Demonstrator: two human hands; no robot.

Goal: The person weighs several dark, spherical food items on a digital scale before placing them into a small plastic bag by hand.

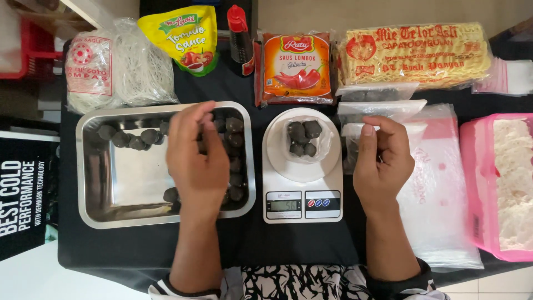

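Reaching into the steel tray [94, 166], the left hand [195, 153] hangs over the dark meatballs [130, 139] with its fingers curled down among them; whether it has closed on one I cannot tell, since the back of the hand hides the fingertips. The right hand [382, 161] hovers just right of the white kitchen scale [302, 189], fingers loosely bent and holding nothing that shows, above a stack of clear plastic bags [438, 211]. On the scale's round plate a small clear bag [304, 139] already holds a few meatballs, so the portion looks partly filled, while many balls are left along the tray's top and right edges. Small filled bags [377, 91] lie beyond the right hand. All of it rests on a table under a black cloth [300, 244]. Along the far edge lie a packet of white vermicelli [116, 66], a yellow sauce pouch [183, 39], a red-capped bottle [240, 36], an orange chilli sauce packet [297, 66] and a pack of yellow egg noodles [416, 55]. A pink tub [472, 183] of pale crumbly stuff stands at the right.
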